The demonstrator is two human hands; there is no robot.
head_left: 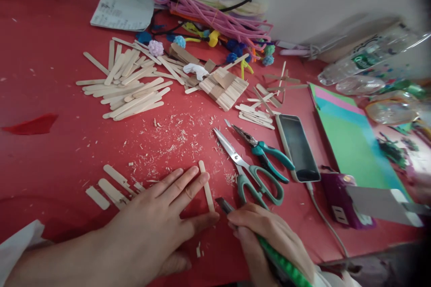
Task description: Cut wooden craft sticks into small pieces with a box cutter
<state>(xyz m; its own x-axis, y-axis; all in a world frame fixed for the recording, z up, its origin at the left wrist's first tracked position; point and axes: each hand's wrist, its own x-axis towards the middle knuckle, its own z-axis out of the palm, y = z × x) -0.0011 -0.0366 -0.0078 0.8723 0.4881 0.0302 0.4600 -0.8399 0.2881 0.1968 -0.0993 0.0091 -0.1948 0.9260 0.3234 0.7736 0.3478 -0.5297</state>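
Note:
My left hand [161, 215] lies flat on the red table with its fingers stretched out. Its fingertips touch a wooden craft stick [206, 188], one near the upper end and one by the lower end. My right hand [269, 233] is wrapped round a green utility knife [279, 258]. The knife's blade points up and left, just right of the stick's lower end; I cannot tell whether they touch. Cut stick pieces [109, 190] lie left of my left hand, partly hidden by it. Grey-green scissors [249, 170] rest just above my right hand.
Wood shavings [175, 139] are scattered mid-table. Behind them are a pile of craft sticks [131, 80] and pink pipe cleaners [222, 18]. Pliers [266, 150], a phone [299, 148] with a cable, a purple box [343, 199], coloured paper [350, 134] and a plastic bottle [367, 56] stand rightward.

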